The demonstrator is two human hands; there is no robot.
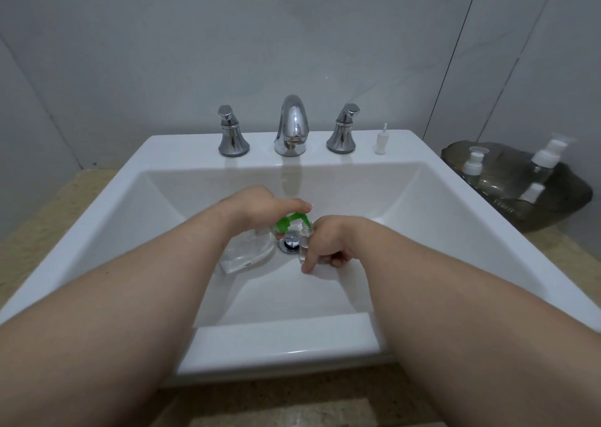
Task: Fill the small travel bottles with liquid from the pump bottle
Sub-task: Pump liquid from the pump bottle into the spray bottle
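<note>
Over the white sink basin, my left hand rests on top of the green pump head of a clear pump bottle, which leans to the left. The green spout points right into the open neck of a small clear travel bottle. My right hand grips that small bottle upright, just right of the drain. Fingers hide most of the small bottle. A white pump cap stands alone on the sink's back ledge.
A chrome faucet with two handles stands at the back. A dark glass tray on the right counter holds several clear travel bottles with white caps. Beige stone counter surrounds the sink.
</note>
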